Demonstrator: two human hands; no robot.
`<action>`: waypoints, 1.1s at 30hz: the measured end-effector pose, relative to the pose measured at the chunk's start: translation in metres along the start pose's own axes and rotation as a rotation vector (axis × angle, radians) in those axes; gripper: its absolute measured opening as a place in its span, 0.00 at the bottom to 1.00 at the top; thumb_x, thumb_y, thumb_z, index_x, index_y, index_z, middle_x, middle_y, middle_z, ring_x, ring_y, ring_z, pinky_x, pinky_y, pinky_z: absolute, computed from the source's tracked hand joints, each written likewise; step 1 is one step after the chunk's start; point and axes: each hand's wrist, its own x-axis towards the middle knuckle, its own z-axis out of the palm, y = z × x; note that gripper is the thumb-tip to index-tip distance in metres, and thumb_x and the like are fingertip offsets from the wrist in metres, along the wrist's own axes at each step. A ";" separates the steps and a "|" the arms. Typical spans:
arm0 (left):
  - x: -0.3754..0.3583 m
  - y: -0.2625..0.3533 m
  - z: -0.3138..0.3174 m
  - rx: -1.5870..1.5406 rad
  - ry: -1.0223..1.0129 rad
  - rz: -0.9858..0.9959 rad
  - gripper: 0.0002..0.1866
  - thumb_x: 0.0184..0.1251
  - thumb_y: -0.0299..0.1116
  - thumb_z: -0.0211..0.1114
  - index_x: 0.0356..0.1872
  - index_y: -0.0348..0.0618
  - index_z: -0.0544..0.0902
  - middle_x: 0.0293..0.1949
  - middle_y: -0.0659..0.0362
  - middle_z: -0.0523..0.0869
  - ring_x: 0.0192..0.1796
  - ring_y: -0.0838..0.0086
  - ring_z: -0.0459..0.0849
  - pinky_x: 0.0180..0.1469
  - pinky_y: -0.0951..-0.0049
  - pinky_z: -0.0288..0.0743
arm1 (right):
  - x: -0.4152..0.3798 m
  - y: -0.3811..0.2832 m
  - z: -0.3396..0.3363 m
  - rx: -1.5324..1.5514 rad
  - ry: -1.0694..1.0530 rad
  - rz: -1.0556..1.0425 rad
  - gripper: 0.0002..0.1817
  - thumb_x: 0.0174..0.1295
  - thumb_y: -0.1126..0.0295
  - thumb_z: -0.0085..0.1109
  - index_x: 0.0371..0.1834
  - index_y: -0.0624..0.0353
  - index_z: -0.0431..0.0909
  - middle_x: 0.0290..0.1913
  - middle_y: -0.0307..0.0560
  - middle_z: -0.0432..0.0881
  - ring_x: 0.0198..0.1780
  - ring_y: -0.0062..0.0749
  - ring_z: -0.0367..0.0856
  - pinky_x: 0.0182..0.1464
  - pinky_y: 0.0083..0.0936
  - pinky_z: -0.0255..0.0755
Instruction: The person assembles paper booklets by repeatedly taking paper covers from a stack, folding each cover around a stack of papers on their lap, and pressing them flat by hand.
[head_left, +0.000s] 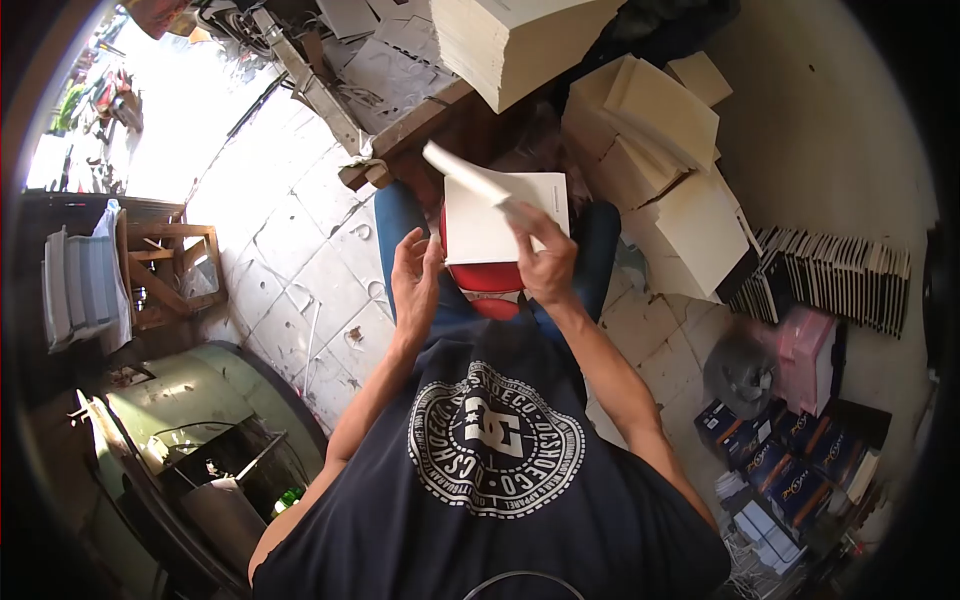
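Observation:
A white paper block (pixel 510 232) lies on a red surface (pixel 487 275) between the knees. Over its upper left part, a thin pale booklet or folded sheet (pixel 462 174) is tilted and slightly blurred. My right hand (pixel 545 252) pinches the lower right end of this pale piece, above the block's right side. At the block's left edge, my left hand (pixel 416 272) is raised with its fingers apart and nothing in it.
A thick paper stack (pixel 520 45) stands at the top. Cream paper blocks (pixel 650 150) lie to the right, beside a row of dark-edged books (pixel 840 280). Blue boxes (pixel 790 460) are at lower right. A wooden frame (pixel 175 270) and green rounded machine (pixel 200 400) are left.

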 end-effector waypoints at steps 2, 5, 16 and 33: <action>0.003 -0.003 0.001 0.099 -0.061 0.013 0.30 0.78 0.45 0.60 0.70 0.34 0.65 0.55 0.48 0.82 0.56 0.70 0.81 0.57 0.71 0.77 | 0.010 -0.031 -0.008 0.563 0.188 0.248 0.14 0.74 0.67 0.59 0.55 0.65 0.78 0.48 0.43 0.86 0.48 0.21 0.82 0.48 0.21 0.76; 0.024 -0.011 0.001 0.180 -0.202 0.007 0.27 0.76 0.45 0.63 0.62 0.32 0.71 0.49 0.49 0.85 0.51 0.74 0.82 0.53 0.72 0.76 | 0.010 -0.052 0.000 0.971 0.350 0.462 0.13 0.74 0.67 0.58 0.53 0.65 0.78 0.49 0.39 0.83 0.47 0.22 0.81 0.48 0.21 0.78; 0.076 -0.071 -0.009 0.779 -0.083 0.152 0.24 0.75 0.52 0.58 0.38 0.35 0.78 0.30 0.37 0.84 0.38 0.38 0.83 0.40 0.46 0.73 | -0.092 0.064 -0.121 0.177 -0.114 0.452 0.15 0.67 0.67 0.67 0.53 0.63 0.83 0.44 0.45 0.89 0.40 0.23 0.86 0.43 0.22 0.79; 0.030 -0.045 -0.036 0.728 -0.013 0.370 0.22 0.73 0.42 0.66 0.61 0.40 0.78 0.29 0.55 0.84 0.31 0.70 0.82 0.36 0.67 0.71 | -0.041 0.293 -0.342 -1.078 0.512 0.699 0.44 0.61 0.28 0.55 0.70 0.50 0.74 0.71 0.52 0.69 0.73 0.54 0.61 0.66 0.71 0.54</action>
